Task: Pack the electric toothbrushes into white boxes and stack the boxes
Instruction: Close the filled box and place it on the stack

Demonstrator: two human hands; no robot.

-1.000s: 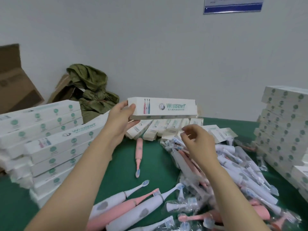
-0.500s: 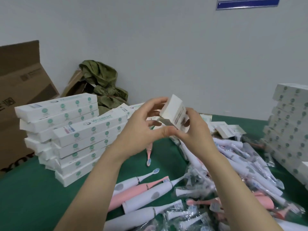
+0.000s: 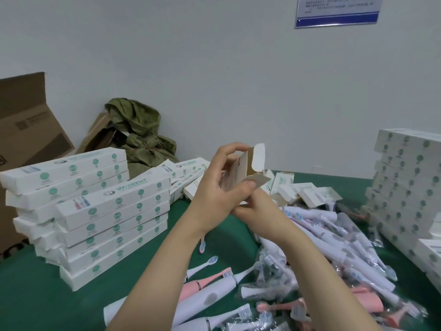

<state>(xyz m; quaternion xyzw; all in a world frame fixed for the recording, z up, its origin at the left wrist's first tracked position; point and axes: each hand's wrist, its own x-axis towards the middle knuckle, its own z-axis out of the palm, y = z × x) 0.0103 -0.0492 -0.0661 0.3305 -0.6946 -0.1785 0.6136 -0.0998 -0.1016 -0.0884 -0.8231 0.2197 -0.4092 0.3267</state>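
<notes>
A white box (image 3: 248, 168) is held end-on above the green table (image 3: 35, 299), its end flaps open. My left hand (image 3: 217, 187) grips its side, thumb pressed on a lower flap. My right hand (image 3: 257, 211) holds it from beneath. White and pink electric toothbrushes (image 3: 210, 292) lie loose near the front. A heap of bagged toothbrushes (image 3: 334, 244) spreads to the right. A stack of packed white boxes (image 3: 100, 211) stands at the left, another stack (image 3: 410, 187) at the right.
Flat unfolded white boxes (image 3: 307, 194) lie behind my hands. An open brown carton (image 3: 26, 130) stands at the far left. A green cloth bundle (image 3: 140, 137) leans on the wall beside a second carton (image 3: 97, 132). A blue-edged notice (image 3: 336, 10) hangs high on the wall.
The box went from sideways in my left hand alone to end-on between both hands. Its end flaps have come open. The view swung a little to the left.
</notes>
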